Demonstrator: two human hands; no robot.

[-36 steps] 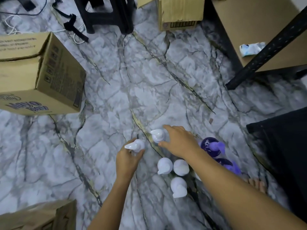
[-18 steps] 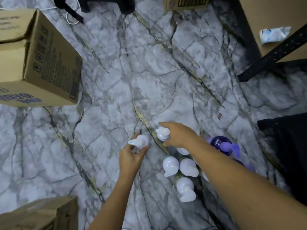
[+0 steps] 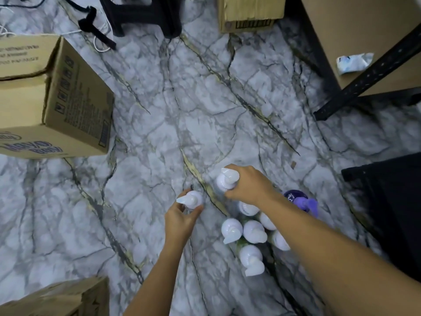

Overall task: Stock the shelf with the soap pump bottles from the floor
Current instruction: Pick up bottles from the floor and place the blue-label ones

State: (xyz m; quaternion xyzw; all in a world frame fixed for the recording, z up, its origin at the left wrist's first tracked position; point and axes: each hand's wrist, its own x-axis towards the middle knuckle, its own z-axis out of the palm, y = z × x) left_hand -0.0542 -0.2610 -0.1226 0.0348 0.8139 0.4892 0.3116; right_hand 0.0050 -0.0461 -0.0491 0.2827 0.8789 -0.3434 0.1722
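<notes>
on the marble floor [image 3: 205,110], both hands each grip a white pump bottle: left hand [image 3: 181,218], right hand [image 3: 248,185].

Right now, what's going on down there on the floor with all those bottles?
A person is bending over a cluster of soap pump bottles standing on the marble floor. The left hand grips one white pump bottle, and the right hand grips another. More white bottles and a purple one wait beside them. The shelf stands at upper right.

Left cardboard box [image 3: 52,106] reads "BOY", other print too blurry.
</notes>
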